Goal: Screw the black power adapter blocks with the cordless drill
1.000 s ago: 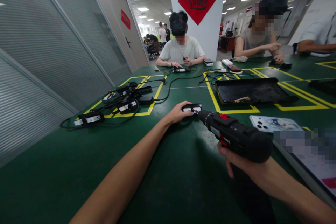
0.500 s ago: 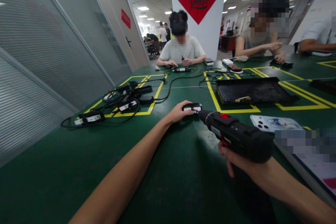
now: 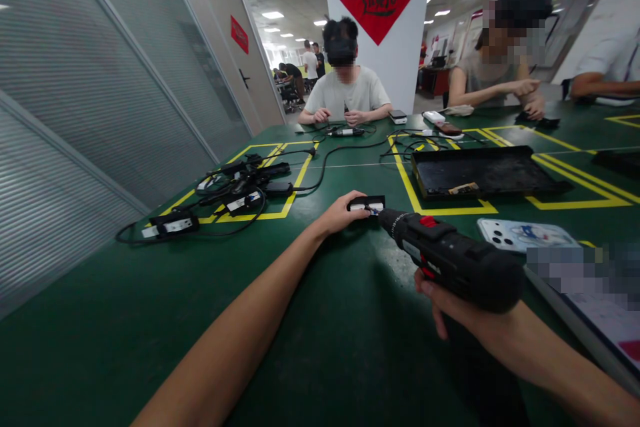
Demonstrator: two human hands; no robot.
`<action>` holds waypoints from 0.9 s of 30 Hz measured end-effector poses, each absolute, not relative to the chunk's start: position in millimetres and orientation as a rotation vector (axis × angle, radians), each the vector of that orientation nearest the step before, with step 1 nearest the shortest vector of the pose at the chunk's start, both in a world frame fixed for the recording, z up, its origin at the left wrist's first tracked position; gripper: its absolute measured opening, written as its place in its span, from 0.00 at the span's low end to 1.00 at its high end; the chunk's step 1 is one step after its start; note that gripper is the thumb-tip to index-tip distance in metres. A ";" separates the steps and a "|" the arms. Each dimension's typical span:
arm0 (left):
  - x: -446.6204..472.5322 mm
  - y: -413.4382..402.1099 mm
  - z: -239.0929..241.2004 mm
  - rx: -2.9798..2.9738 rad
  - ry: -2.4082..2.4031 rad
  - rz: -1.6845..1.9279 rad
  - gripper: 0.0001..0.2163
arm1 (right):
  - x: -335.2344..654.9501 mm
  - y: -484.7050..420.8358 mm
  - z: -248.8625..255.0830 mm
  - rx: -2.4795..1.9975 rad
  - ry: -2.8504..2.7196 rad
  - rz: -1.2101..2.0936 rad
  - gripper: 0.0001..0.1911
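Black and red, the drill [image 3: 450, 250] is wrapped in the fingers of the right hand [image 3: 465, 310], its tip right by the small black and white box [image 3: 367, 201] that the left hand [image 3: 340, 215] grips on the green table [image 3: 350, 333], left of the big black tray [image 3: 490, 170].

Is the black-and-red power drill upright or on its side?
Upright: the drill is held body-up, the right hand gripping it underneath.

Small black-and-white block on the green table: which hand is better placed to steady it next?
Probably the left. The left hand holds the left end of the small black-and-white block, while the right hand grips the black-and-red power drill, its tip pointing at the block's right end.
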State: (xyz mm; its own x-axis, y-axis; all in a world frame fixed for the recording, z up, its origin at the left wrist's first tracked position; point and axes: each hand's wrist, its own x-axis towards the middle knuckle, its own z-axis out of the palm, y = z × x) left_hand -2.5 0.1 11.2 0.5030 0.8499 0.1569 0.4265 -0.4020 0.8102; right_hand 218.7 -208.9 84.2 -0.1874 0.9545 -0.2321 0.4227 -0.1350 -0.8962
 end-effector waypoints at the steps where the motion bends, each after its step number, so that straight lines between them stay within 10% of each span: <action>1: -2.7 0.2 10.8 2.022 1.039 0.741 0.23 | 218.4 -208.9 84.8 -1.540 -1.605 1.315 0.12; 27: -3.2 -0.3 12.5 2.045 1.023 0.707 0.25 | 219.6 -209.4 81.9 -1.624 -1.643 1.252 0.18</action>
